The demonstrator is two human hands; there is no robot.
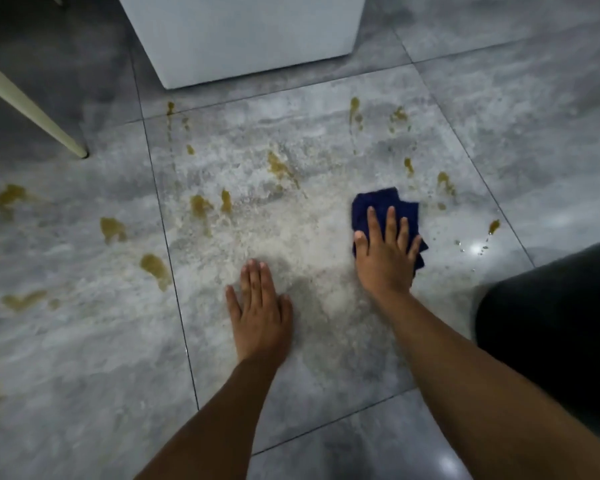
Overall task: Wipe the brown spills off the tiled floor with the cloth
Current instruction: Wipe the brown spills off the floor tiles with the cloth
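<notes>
A dark blue cloth [378, 202] lies bunched on the grey tiled floor [291, 140], right of centre. My right hand [385, 254] presses flat on top of it, fingers spread. My left hand [260, 310] rests palm down on the bare tile, fingers apart, holding nothing. Brown spills dot the floor: one patch [279, 168] ahead of my hands, a pair [201, 206] to the left, several more [155, 266] on the left tile, and small ones [445, 181] beyond the cloth. A drop [493, 226] sits to the cloth's right.
A white cabinet or appliance [243, 36] stands at the top centre. A cream furniture leg [32, 109] slants down at the left. My knee in dark clothing [551, 323] fills the right side. Small water droplets [478, 249] glisten right of the cloth.
</notes>
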